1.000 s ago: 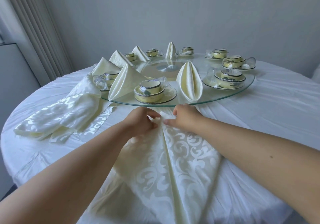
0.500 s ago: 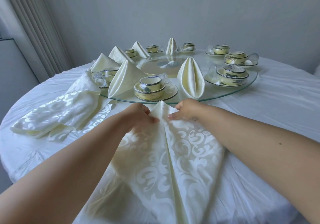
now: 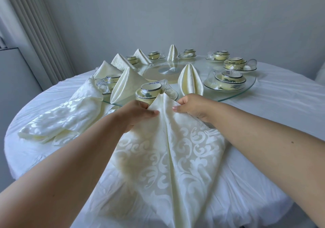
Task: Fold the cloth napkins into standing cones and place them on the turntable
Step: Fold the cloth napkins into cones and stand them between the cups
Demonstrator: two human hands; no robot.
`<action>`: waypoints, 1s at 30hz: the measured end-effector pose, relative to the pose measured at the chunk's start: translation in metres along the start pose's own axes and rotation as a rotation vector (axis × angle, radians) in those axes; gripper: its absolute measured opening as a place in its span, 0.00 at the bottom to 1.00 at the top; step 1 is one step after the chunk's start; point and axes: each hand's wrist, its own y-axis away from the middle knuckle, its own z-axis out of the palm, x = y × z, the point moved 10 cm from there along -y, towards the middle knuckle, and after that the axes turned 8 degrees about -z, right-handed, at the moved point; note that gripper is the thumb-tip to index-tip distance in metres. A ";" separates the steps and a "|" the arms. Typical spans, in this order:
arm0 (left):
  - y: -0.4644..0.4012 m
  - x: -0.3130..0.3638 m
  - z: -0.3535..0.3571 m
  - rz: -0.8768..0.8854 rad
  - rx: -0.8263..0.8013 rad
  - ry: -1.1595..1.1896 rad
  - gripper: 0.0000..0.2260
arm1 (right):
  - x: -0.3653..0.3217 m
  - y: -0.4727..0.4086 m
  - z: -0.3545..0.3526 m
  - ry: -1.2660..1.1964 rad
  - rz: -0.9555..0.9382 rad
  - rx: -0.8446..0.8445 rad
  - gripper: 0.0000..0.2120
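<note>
Both hands have lifted the far point of the cream patterned napkin (image 3: 168, 150) off the desk (image 3: 274, 115) since a second ago, when that tip lay flat against the white cloth; the peak now stands raised in front of the nearest cup and saucer (image 3: 150, 91). The left hand (image 3: 139, 115) pinches the fabric on the left of the centre fold, thumb on top, while the right hand (image 3: 191, 107) grips the right edge with curled fingers. Both forearms reach in from the lower corners. The napkin's near end runs over the desk's front edge and out of view. Its raised tip sits just short of the rim of the glass turntable (image 3: 246, 88), where six folded cones already stand among the place settings, the closest two (image 3: 123, 85) (image 3: 190, 81) flanking the nearest cup. A pile of unfolded napkins (image 3: 65, 118) lies to the left, touching the turntable's edge. Bare white cloth stretches to the right of the hands
</note>
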 end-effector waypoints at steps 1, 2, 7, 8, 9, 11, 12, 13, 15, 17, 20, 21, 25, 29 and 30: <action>0.002 0.007 -0.004 0.014 0.020 -0.006 0.06 | -0.007 0.000 -0.004 0.010 -0.021 0.013 0.17; 0.005 0.016 -0.008 0.030 0.043 -0.010 0.06 | -0.016 0.001 -0.010 0.019 -0.045 0.039 0.14; 0.036 0.100 -0.047 0.229 0.195 -0.003 0.08 | -0.101 0.008 -0.070 0.094 -0.253 0.211 0.14; 0.047 0.121 -0.056 0.287 0.238 -0.020 0.09 | -0.121 0.012 -0.084 0.137 -0.290 0.256 0.16; 0.059 0.142 -0.064 0.346 0.283 -0.037 0.10 | -0.140 0.016 -0.098 0.161 -0.327 0.298 0.18; 0.090 0.179 -0.077 0.464 0.393 -0.080 0.13 | -0.175 0.026 -0.122 0.167 -0.410 0.360 0.20; 0.107 0.194 -0.081 0.520 0.459 -0.123 0.13 | -0.190 0.033 -0.131 0.167 -0.450 0.385 0.18; 0.123 0.205 -0.084 0.576 0.532 -0.182 0.13 | -0.202 0.041 -0.138 0.163 -0.494 0.407 0.19; 0.153 0.216 -0.084 0.673 0.634 -0.271 0.11 | -0.216 0.062 -0.144 0.164 -0.567 0.429 0.19; 0.177 0.210 -0.075 0.745 0.682 -0.368 0.13 | -0.216 0.088 -0.135 0.206 -0.616 0.404 0.16; 0.199 0.172 -0.046 0.793 0.641 -0.496 0.15 | -0.192 0.126 -0.094 0.286 -0.617 0.263 0.15; 0.202 0.153 -0.034 0.788 0.589 -0.521 0.16 | -0.177 0.135 -0.077 0.300 -0.589 0.188 0.15; 0.202 0.061 0.018 0.616 0.239 -0.493 0.17 | -0.114 0.175 -0.011 0.300 -0.450 -0.110 0.16; 0.200 0.006 0.050 0.430 0.021 -0.421 0.21 | -0.076 0.193 0.026 0.226 -0.283 -0.317 0.16; 0.194 0.001 0.051 0.373 -0.010 -0.386 0.21 | -0.072 0.190 0.029 0.195 -0.247 -0.326 0.15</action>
